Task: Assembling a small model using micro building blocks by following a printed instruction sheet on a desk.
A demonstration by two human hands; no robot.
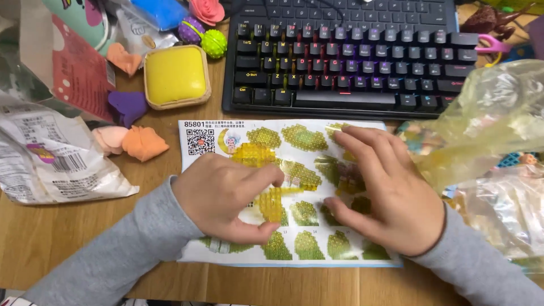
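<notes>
My left hand [226,195] pinches a small build of translucent yellow bricks [271,203] between thumb and fingers. It rests on a printed instruction sheet [294,136] with yellow-green step pictures. My right hand [382,190] lies flat on the right part of the sheet, fingers spread over some small bricks [348,182] that show between them. Whether it grips any of them is hidden. Both wrists wear grey sleeves.
A black keyboard [351,62] with lit keys lies just beyond the sheet. Clear plastic bags [487,124] crowd the right side. At left are a yellow square box [175,75], orange, pink and purple soft shapes [144,143], and a white printed bag [51,158].
</notes>
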